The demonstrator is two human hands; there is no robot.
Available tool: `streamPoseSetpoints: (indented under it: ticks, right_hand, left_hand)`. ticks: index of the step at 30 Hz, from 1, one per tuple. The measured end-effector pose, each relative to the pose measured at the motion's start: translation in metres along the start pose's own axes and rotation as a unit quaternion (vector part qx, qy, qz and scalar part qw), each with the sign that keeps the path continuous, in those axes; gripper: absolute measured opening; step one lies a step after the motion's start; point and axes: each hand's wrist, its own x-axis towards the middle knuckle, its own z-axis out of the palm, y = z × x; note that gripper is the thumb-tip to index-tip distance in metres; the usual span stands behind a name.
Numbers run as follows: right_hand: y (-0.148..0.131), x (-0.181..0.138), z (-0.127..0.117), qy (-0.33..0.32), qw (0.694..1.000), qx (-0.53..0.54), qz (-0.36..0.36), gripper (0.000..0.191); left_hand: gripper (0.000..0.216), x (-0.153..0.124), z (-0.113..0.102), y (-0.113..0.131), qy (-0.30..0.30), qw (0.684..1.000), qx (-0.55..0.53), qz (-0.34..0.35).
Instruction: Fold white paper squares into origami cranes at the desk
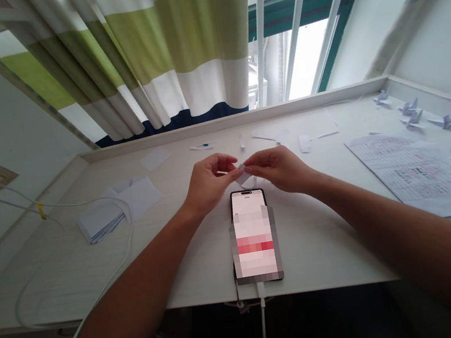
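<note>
Both hands meet over the middle of the white desk, pinching a small piece of folded white paper [243,176] between them. My left hand [213,178] grips its left side with thumb and index finger, the other fingers curled loosely. From the right, my right hand [279,168] pinches the same paper with thumb and fingertips. The fingers partly hide the paper, so its exact folded shape is unclear. Just below the hands lies a phone [253,230] with its screen lit and a white cable [262,301] plugged into its lower end.
Paper sheets [106,219] are stacked at the left beside a white cord [130,222]. Several folded paper cranes [410,114] stand at the far right, behind a printed sheet [420,179]. Paper scraps [305,143] lie along the back, before a striped curtain [185,31].
</note>
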Motion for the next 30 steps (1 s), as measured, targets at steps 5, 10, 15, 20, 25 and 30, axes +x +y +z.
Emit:
streamPoseSetpoints:
  ticks: [5,10,15,20,25,30]
  right_hand:
    - [0.002,0.000,0.001,0.028,1.000,0.005,-0.013,0.022]
    - [0.004,0.001,0.003,0.013,0.998,0.058,-0.001,0.023]
    - [0.000,0.000,0.003,0.016,0.999,0.034,-0.010,0.023]
    - [-0.009,-0.002,0.002,0.038,0.999,0.011,-0.022,0.028]
    - [-0.008,-0.001,0.004,0.098,0.994,0.039,-0.023,0.032]
    - [-0.001,0.002,0.006,0.076,0.990,0.122,-0.011,0.031]
  left_hand:
    - [0.043,0.000,-0.002,0.002,-0.061,0.996,0.001,-0.059]
    - [0.044,-0.001,-0.003,0.002,-0.089,0.992,0.004,-0.087]
    - [0.041,-0.003,0.001,0.002,-0.109,0.989,-0.030,-0.098]
    - [0.038,-0.006,0.007,0.007,-0.152,0.976,-0.097,-0.123]
    - [0.031,-0.008,0.008,0.012,-0.155,0.973,-0.130,-0.108]
    - [0.035,-0.006,0.006,0.012,-0.145,0.967,-0.163,-0.132]
